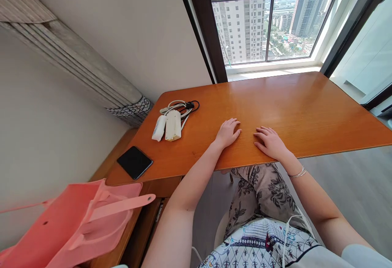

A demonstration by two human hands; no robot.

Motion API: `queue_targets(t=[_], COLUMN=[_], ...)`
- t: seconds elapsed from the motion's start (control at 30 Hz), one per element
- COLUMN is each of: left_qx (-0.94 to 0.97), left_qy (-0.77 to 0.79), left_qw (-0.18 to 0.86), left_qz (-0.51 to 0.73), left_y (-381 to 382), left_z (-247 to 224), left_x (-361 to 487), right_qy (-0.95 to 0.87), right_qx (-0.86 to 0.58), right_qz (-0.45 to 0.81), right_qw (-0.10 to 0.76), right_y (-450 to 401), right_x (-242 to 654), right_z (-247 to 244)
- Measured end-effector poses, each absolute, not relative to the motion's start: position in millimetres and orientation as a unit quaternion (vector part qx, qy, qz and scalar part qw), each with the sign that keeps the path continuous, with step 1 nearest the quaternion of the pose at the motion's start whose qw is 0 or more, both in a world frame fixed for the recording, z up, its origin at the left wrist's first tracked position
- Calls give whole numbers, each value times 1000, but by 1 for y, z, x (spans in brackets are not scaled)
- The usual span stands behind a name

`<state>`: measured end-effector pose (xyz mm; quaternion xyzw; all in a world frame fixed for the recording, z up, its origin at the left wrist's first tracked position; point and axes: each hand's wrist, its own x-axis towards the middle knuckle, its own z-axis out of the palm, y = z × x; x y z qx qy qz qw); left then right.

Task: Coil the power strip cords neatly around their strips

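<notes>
1. Here's the left hand, palm down on the brown table, fingers loosely spread and slightly bent, thumb angled toward the other hand.
2. Its forearm slants up from the lower left, elbow nearly straight, crossing the near edge of the tabletop.
3. And over to the right hand: also palm down, fingers fanned a little and pointing inward, wrist at the near edge, a bracelet on it.
4. The right arm bends more at the elbow, coming in from the lower right.
5. The two hands sit near each other but apart, bare wood between them.
6. The table itself stretches across in front of the person, under both hands, toward the window.
7. Off to the left, well apart from the fingers: a cream block beside coiled cables, and a dark phone.
</notes>
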<state>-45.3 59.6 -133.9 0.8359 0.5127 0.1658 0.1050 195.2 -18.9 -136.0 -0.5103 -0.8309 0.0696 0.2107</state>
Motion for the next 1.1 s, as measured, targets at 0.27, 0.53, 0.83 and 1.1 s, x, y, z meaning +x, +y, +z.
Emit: queue_targets(t=[0.27, 0.53, 0.83, 1.1], left_qx=[838, 838, 839, 837], left_qy=[513, 512, 507, 511], left_qw=[101, 102, 105, 112], left_qz=[158, 159, 166, 159], left_y=[58, 58, 59, 57], left_z=[-132, -132, -132, -130], left_x=[-44, -45, -46, -45], right_qy=[-830, -831, -831, -830], right_qx=[-509, -507, -510, -511], right_qz=[68, 61, 63, 67], right_qw=[220, 222, 215, 215], right_y=[-19, -19, -20, -20], right_x=[196, 196, 195, 196], right_z=[-139, -138, -136, -136])
